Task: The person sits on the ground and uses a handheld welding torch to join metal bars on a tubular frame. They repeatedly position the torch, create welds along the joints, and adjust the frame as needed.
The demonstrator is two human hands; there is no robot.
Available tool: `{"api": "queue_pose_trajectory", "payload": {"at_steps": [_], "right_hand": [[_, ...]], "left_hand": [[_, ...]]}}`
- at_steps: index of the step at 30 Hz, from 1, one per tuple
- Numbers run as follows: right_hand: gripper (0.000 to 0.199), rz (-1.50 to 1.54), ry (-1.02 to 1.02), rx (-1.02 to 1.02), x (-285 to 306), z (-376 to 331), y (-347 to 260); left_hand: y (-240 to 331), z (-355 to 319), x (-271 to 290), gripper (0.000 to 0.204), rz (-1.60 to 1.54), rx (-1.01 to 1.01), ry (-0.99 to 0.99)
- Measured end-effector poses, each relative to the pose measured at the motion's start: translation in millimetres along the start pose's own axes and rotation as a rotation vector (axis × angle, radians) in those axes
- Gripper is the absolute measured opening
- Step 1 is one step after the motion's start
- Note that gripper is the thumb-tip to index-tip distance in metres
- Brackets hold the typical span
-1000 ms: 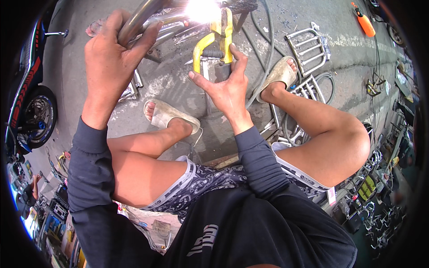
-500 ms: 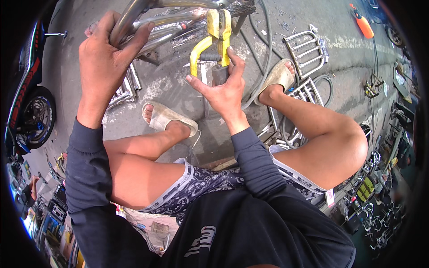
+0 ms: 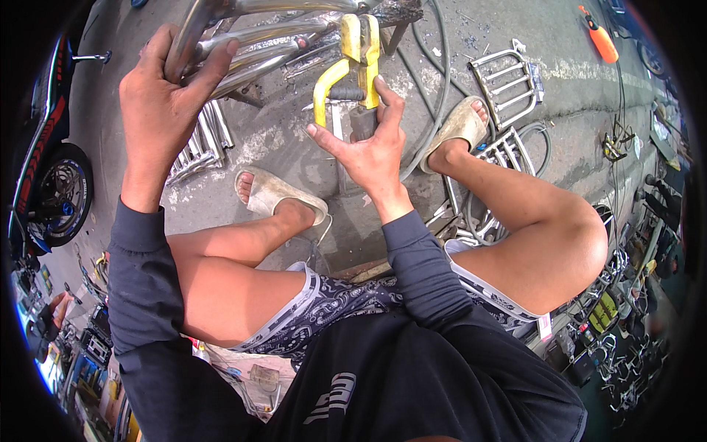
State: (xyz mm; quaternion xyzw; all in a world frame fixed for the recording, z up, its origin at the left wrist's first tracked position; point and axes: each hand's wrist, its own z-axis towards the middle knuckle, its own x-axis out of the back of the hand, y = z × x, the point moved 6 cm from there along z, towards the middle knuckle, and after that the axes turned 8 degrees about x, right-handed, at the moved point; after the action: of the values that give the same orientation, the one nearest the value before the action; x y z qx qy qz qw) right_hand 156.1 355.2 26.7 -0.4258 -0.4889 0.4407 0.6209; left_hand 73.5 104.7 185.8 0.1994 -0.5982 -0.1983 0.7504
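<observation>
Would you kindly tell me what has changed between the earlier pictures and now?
The bright glare beside the tip of the yellow tool has gone. The left hand, gripping the curved metal tubing, has moved left, and the tubing has shifted with it. Neither hand has let go: the right hand still holds the tool, nearly in place. The orange bottle and both sandals stay put.
</observation>
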Motion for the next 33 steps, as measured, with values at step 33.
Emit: {"api": "queue_pose_trajectory", "payload": {"at_steps": [33], "right_hand": [[0.102,-0.302,-0.079,0.053,1.2,6.7,-23.7]], "left_hand": [[4.2,2.7,-2.9,0.046,0.020,-0.027,-0.009]]}}
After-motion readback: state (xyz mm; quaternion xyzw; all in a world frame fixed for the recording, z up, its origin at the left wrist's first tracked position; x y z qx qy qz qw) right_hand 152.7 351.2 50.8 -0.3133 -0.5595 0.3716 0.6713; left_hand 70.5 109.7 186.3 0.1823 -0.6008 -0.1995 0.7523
